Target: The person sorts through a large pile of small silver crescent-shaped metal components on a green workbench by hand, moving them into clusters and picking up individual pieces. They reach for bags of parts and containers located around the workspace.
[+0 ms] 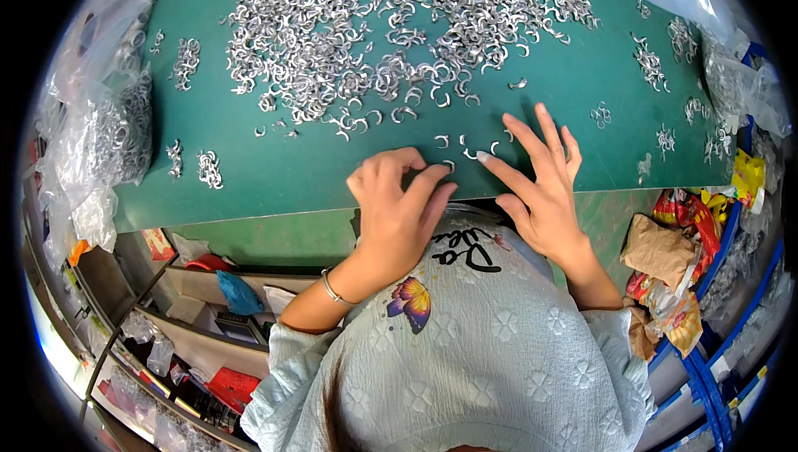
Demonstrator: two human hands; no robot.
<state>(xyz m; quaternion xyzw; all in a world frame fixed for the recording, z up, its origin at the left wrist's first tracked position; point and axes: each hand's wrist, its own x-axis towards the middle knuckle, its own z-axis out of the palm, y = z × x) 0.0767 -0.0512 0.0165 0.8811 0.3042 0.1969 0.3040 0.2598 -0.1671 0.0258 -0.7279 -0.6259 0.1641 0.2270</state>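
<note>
Several small silver crescent-shaped metal pieces (442, 141) lie loose on the green tabletop by my hands. My left hand (395, 207) is at the table's near edge, its fingers curled inward. One curved piece (450, 165) shows right at its index fingertip; what the curled fingers may hold is hidden. To the right, my right hand (540, 190) has its fingers spread. Its index fingertip touches or nearly touches another curved piece (470, 154). Beyond both hands spreads a large heap of the same metal pieces (357, 36).
Small clusters of pieces sit at the left (209, 169) and right (649, 66) of the green table (274, 178). Clear plastic bags (125, 120) of pieces flank it. Below are a shelf with a red basket (231, 387) at left, and brown paper packaging (657, 248) at right.
</note>
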